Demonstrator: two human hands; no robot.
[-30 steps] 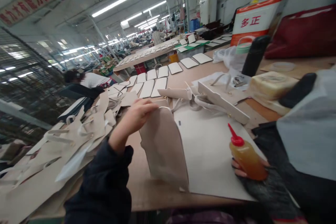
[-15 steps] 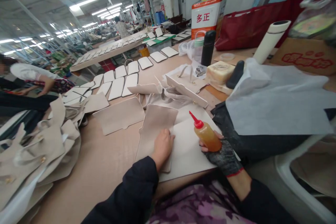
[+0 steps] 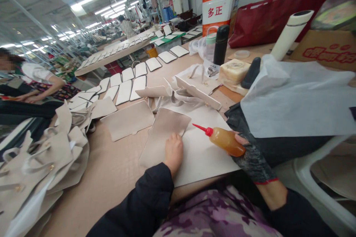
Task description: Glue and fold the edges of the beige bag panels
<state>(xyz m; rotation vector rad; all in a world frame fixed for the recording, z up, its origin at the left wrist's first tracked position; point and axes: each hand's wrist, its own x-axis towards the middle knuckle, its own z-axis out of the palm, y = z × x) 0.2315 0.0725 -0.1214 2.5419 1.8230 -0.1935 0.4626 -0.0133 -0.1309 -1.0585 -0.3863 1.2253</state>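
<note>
My right hand (image 3: 246, 152), in a dark grey fingerless glove with red trim, is closed around a squeeze bottle (image 3: 226, 141) of amber liquid. The bottle lies almost level, its red nozzle pointing left over a large pale sheet (image 3: 203, 163). My bare left hand (image 3: 174, 151) has its fingers curled at the right edge of a beige bag panel (image 3: 164, 137), which overlaps that sheet; the fingertips are partly hidden. Farther left, a second beige panel (image 3: 129, 121) lies flat. Beige bag parts with handles and gold fittings (image 3: 178, 94) lie just behind.
Beige bag pieces (image 3: 50, 159) are heaped at left. White dark-edged panels (image 3: 124, 92) stretch back along the table. At right stand a black flask (image 3: 221, 46), a cream flask (image 3: 292, 35), a wax-like block (image 3: 234, 70) and white paper (image 3: 300, 100). A co-worker (image 3: 41, 77) works at far left.
The bottle has tipped from a slant to nearly level, and my right hand has shifted right. My left hand stays at the panel's edge, its fingers slightly shifted. The co-worker's head has come further into view.
</note>
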